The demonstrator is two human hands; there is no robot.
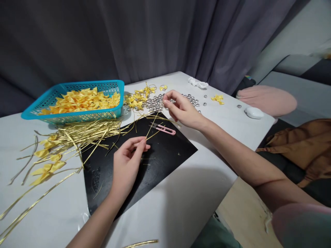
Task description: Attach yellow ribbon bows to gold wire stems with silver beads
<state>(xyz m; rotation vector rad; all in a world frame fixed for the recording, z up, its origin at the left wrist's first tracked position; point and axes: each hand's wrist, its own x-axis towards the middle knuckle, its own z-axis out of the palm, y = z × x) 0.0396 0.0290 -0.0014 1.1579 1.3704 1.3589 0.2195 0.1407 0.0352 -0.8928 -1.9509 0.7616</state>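
Observation:
A thin gold cord point(153, 122) is stretched at a slant between my two hands above a black mat point(165, 155). My left hand point(130, 155) is closed, pinching the cord's lower end between thumb and forefinger. Farther back and to the right, my right hand point(179, 107) pinches the upper end, next to a heap of small silver bells or beads point(155, 102); their exact kind is too small to tell. Pink thread snips point(165, 129) lie on the mat between the hands, blades pointing left. A thick bundle of gold cords point(88, 134) spreads to the left of the mat.
A blue plastic basket point(103, 113) full of yellow ribbon flowers point(82, 101) stands at the back left. More yellow flowers point(48, 170) lie on the white table point(64, 206). A white oval case point(254, 112) sits at the right edge, and crumpled white tissue point(198, 83) lies at the back.

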